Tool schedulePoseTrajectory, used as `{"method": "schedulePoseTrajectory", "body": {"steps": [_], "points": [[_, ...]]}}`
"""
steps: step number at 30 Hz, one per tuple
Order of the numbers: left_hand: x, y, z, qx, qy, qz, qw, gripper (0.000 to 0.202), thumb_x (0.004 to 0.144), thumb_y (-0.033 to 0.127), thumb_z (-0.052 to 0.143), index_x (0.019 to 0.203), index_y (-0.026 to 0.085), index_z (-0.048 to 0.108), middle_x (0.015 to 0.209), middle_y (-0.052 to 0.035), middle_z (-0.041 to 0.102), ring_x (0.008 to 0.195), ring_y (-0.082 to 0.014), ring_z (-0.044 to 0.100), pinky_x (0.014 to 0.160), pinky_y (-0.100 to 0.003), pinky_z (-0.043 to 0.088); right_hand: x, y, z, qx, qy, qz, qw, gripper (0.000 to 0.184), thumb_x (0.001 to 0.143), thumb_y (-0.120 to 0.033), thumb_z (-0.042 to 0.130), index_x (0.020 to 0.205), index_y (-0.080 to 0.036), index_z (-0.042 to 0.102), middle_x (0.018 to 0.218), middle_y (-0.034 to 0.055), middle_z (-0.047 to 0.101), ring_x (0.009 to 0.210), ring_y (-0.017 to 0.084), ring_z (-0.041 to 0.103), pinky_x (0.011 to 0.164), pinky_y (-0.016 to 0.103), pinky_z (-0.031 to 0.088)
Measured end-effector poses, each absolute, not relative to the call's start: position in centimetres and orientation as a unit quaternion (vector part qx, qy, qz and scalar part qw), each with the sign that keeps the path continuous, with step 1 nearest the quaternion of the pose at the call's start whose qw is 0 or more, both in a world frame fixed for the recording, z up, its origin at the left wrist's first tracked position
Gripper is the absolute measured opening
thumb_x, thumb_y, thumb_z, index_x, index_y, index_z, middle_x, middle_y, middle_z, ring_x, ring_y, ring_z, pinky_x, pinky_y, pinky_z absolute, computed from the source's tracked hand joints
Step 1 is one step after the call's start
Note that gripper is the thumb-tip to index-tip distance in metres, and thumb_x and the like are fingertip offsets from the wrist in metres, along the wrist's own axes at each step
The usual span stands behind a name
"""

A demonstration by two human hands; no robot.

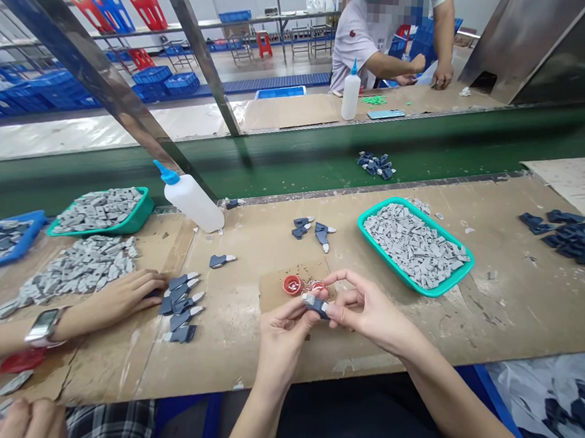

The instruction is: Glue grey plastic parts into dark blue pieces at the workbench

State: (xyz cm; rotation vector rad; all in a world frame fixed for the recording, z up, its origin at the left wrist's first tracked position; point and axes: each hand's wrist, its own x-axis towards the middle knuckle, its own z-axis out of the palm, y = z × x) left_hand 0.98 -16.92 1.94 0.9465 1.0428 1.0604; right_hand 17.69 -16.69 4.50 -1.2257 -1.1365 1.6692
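Between my two hands is a small dark blue plastic part with a light grey piece at its end [317,305]. My left hand [285,328] pinches it from the left, and my right hand [361,309] grips its right side. Just behind my fingers sits a red cap [292,285] with whitish liquid in it, on a small cardboard piece [270,295]. A second red-and-white round item beside it is partly hidden by my right fingers. A green tray [413,284] of small grey pieces [411,244] stands to the right. Several joined parts [322,233] lie beyond my hands.
A neighbour's hand [127,294] touches dark parts [181,304] at left. A white bottle [193,202] leans near a metal post. Loose grey pieces [79,264] and another green tray [146,207] lie far left, dark parts [579,239] far right. Across the green belt [287,155] a person [365,44] works.
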Motion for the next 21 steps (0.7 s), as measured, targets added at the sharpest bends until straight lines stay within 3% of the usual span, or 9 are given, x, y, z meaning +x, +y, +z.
{"method": "schedulePoseTrajectory", "body": {"steps": [5, 10, 15, 18, 21], "points": [[0.9, -16.4, 1.8, 0.433, 0.463, 0.433, 0.641, 0.034, 0.071, 0.024, 0.074, 0.105, 0.022, 0.072, 0.105, -0.0091, 0.071, 0.104, -0.0264, 0.064, 0.097, -0.039, 0.046, 18.2, -16.1, 4.1, -0.507, -0.468, 0.625, 0.365, 0.046, 0.072, -0.036, 0.073, 0.106, -0.020, 0.048, 0.062, -0.0054, 0.057, 0.063, 0.014, 0.056, 0.061, 0.024, 0.042], [1.1, -15.4, 2.0, 0.426, 0.432, 0.396, 0.689, 0.038, 0.075, 0.025, 0.070, 0.112, 0.020, 0.068, 0.112, -0.0114, 0.069, 0.107, -0.0247, 0.062, 0.100, -0.036, 0.042, 17.6, -15.9, 4.4, -0.496, -0.432, 0.642, 0.394, 0.038, 0.071, -0.036, 0.074, 0.097, -0.019, 0.052, 0.060, -0.0059, 0.055, 0.062, 0.012, 0.055, 0.064, 0.025, 0.043], [1.8, -15.2, 2.4, 0.365, 0.397, 0.397, 0.743, 0.041, 0.083, 0.029, 0.061, 0.123, 0.017, 0.059, 0.112, -0.0131, 0.068, 0.099, -0.0218, 0.063, 0.091, -0.033, 0.045, 18.3, -15.9, 4.7, -0.485, -0.418, 0.658, 0.396, 0.037, 0.079, -0.052, 0.060, 0.097, -0.019, 0.057, 0.070, 0.0007, 0.063, 0.063, 0.013, 0.056, 0.055, 0.023, 0.040], [2.0, -15.3, 2.3, 0.351, 0.410, 0.406, 0.738, 0.043, 0.087, 0.031, 0.056, 0.127, 0.017, 0.054, 0.114, -0.0125, 0.065, 0.095, -0.0186, 0.062, 0.090, -0.032, 0.044, 20.3, -15.4, 4.5, -0.541, -0.417, 0.595, 0.423, 0.042, 0.084, -0.058, 0.050, 0.101, -0.020, 0.057, 0.079, 0.0047, 0.066, 0.067, 0.016, 0.059, 0.055, 0.024, 0.041], [1.6, -15.2, 1.5, 0.363, 0.431, 0.408, 0.718, 0.043, 0.086, 0.034, 0.056, 0.126, 0.019, 0.053, 0.116, -0.0107, 0.062, 0.097, -0.0184, 0.059, 0.088, -0.032, 0.044, 23.7, -14.4, 3.9, -0.643, -0.424, 0.465, 0.437, 0.042, 0.082, -0.058, 0.052, 0.100, -0.021, 0.058, 0.084, 0.0062, 0.068, 0.070, 0.018, 0.062, 0.059, 0.027, 0.043]]}}
